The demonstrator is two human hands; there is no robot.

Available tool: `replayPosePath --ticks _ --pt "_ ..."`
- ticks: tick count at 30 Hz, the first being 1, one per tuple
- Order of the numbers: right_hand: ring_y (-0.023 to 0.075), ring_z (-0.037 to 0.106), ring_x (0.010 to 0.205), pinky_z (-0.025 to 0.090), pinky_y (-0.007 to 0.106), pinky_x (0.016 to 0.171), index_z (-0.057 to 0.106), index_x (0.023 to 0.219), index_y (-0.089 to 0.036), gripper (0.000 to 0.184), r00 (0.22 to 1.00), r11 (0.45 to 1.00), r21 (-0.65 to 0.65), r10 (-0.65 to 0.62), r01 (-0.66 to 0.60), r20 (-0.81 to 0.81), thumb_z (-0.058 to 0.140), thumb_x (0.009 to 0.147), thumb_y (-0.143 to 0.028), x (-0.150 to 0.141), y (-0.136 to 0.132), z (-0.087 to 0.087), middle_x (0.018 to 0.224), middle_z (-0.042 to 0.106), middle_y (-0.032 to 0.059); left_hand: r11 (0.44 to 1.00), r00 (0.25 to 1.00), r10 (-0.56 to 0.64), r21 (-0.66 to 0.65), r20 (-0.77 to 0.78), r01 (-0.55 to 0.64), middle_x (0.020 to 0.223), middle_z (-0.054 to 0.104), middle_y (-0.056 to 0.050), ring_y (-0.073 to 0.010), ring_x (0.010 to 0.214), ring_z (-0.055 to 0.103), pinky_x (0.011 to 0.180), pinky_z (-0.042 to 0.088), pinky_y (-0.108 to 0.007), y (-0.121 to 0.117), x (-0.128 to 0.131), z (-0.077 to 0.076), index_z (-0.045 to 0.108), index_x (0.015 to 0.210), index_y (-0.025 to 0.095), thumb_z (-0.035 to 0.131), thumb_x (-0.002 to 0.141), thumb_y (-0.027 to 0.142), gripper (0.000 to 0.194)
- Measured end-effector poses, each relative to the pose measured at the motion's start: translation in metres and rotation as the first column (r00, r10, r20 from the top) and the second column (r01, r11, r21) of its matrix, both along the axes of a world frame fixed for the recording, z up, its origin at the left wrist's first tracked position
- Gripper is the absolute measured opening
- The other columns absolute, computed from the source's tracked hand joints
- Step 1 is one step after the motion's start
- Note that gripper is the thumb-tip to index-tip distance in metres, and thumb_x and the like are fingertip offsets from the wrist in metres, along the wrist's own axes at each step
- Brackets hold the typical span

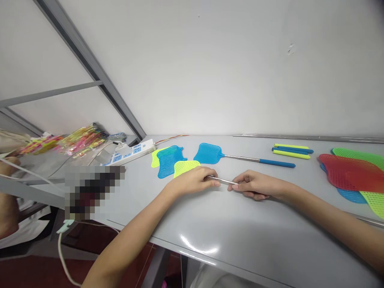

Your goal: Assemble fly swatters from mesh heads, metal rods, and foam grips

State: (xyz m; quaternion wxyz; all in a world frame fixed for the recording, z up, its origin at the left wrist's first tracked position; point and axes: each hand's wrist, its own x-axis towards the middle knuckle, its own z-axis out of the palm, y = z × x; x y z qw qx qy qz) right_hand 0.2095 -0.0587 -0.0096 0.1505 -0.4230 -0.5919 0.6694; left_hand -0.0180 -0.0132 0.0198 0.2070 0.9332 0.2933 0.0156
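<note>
My left hand [195, 181] rests on the grey table [240, 228], fingers closed over the neck of a yellow-green fly swatter head [184, 167]. A thin metal rod [225, 181] runs from that head to my right hand [255, 185], which pinches the rod's other end. Both hands lie low on the table, a few centimetres apart. Just behind them lies a finished blue fly swatter [210, 153] with a metal shaft and a blue grip [277, 163].
Blue and yellow-green swatter heads [168, 159] lie at the left. Loose yellow and blue grips [291, 151] lie at the back right. A pile of red, green and blue heads [354, 174] sits far right. A power strip [132, 152] and packaged goods [81, 140] are at the left.
</note>
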Motion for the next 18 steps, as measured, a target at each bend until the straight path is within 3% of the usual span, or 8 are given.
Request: replayPosePath --ticks 7,12,18 --pt "0.0008 0.029 0.032 0.017 0.016 0.028 0.057 0.079 -0.015 0.033 1.000 1.000 0.019 -0.003 0.003 -0.002 0.058 0.075 -0.047 -0.002 -0.001 0.001 0.051 0.040 -0.0075 1.000 1.000 -0.009 0.030 0.029 0.008 0.087 0.060 -0.004 -0.0166 0.079 0.054 0.065 0.037 -0.025 -0.009 0.010 -0.008 0.057 0.094 0.016 0.037 0.088 0.047 0.037" --pt "0.0011 0.031 0.032 0.020 0.015 0.028 0.059 0.082 -0.013 0.038 0.998 0.999 0.035 -0.002 0.000 0.059 0.055 0.076 -0.051 -0.005 -0.003 0.005 0.050 0.042 -0.0069 0.995 0.999 -0.023 0.094 0.029 0.020 0.078 0.058 -0.002 -0.0150 0.073 0.052 0.064 0.035 -0.025 -0.008 0.012 -0.013 0.054 0.080 0.017 0.029 0.093 0.033 0.032" --pt "0.0010 0.032 0.031 0.019 0.016 0.028 0.058 0.080 -0.014 0.040 0.998 0.999 0.034 0.007 -0.009 0.064 0.055 0.075 -0.053 -0.005 -0.003 0.008 0.053 0.043 -0.0067 0.994 0.999 -0.025 0.103 0.019 0.023 0.068 0.055 -0.001 -0.0142 0.065 0.049 0.060 0.034 -0.025 -0.007 0.009 -0.009 0.051 0.072 0.017 0.030 0.092 0.025 0.030"
